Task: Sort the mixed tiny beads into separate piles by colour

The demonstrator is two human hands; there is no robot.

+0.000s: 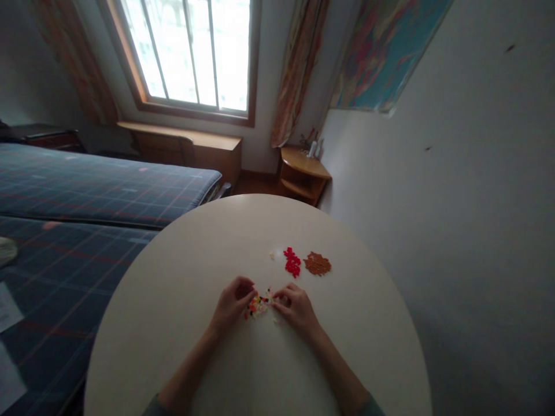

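Observation:
Both hands rest over a round cream table [182, 289], one on each side of a small heap of mixed-colour bits [259, 306] in red, orange, yellow, white and black. My left hand [234, 300] touches the heap's left edge, thumb and fingertips close together. From the right, my right hand [297, 306] pinches at the heap's edge; whatever is between its fingertips is too small to make out. Beyond the right hand lie a pile of red pieces [292, 263] and a pile of brown pieces [318, 263]. A few pale bits [272, 255] lie left of the red pile.
A bed with a blue plaid mattress [108, 185] stands on the left, partly behind the table. At the back are a wooden desk [208, 138] under the window and a corner shelf [306, 162] with small items. A white wall [468, 219] runs along the right.

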